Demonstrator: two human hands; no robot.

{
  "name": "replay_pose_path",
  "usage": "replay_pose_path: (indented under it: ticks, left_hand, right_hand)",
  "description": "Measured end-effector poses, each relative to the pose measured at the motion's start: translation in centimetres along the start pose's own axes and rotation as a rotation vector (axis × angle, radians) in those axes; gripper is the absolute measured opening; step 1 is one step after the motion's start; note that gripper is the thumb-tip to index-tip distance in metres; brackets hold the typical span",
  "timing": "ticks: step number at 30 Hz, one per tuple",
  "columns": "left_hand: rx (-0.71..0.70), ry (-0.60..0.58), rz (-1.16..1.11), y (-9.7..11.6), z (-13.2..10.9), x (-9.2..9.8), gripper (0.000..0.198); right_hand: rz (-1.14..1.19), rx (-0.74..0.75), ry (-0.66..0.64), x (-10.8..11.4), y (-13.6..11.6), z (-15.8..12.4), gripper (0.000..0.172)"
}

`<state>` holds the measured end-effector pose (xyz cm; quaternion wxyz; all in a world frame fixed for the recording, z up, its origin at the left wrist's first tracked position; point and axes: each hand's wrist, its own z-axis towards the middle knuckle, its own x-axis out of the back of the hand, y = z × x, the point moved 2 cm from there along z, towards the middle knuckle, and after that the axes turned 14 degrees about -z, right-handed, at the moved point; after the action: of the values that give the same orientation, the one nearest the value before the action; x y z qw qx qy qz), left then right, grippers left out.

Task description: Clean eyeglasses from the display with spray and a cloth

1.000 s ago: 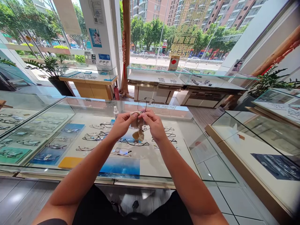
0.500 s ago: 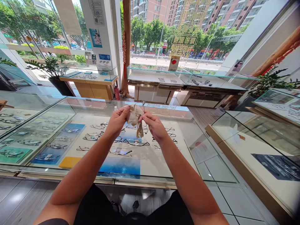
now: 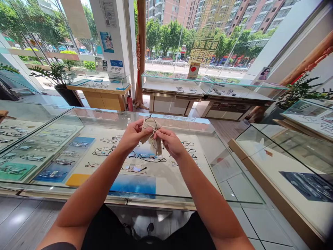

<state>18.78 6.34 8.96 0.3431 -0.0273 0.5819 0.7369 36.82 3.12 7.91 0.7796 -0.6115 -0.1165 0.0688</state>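
Above the glass display case (image 3: 179, 180), my left hand (image 3: 135, 133) is closed on a beige cloth (image 3: 149, 124), thumb pressed near the middle of a pair of glasses. My right hand (image 3: 170, 139) pinches these thin, dark-framed glasses (image 3: 156, 122) close to the bridge. The cloth lies around the left-hand side of the frame, and part of it hangs down below my fingers. How far it covers the lenses I cannot tell. Under the glass, just below my hands, lie several more pairs of eyeglasses (image 3: 151, 158).
A yellow-orange block (image 3: 77, 180) and blue display sheets (image 3: 135, 185) lie inside the case. Another glass case (image 3: 270, 163) stands at the right. Further cases (image 3: 171, 85) line the window, with a potted plant (image 3: 61, 81) at the left.
My left hand has moved right, toward the middle of the glasses, bringing the cloth against the frame. The glasses have tilted, their upper end now further left. My right hand keeps its pinch.
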Motion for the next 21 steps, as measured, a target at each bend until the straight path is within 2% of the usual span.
replay_pose_path:
  ticks: [4, 13, 17, 21]
  left_hand:
    - [0.009, 0.039, -0.06, -0.47, -0.11, -0.56, 0.049]
    - [-0.029, 0.095, -0.036, -0.76, -0.35, -1.0, 0.046]
    - [-0.068, 0.112, -0.021, -0.4, -0.52, -1.04, 0.041]
    - [-0.096, 0.189, -0.01, -0.11, -0.56, -0.79, 0.042]
  right_hand:
    - [0.053, -0.045, -0.04, -0.16, -0.1, -0.2, 0.045]
    - [-0.019, 0.017, -0.041, -0.75, 0.11, -0.04, 0.053]
    - [-0.069, 0.036, -0.046, -0.82, -0.23, -0.3, 0.05]
    - [-0.151, 0.064, -0.031, -0.77, -0.46, -0.37, 0.048]
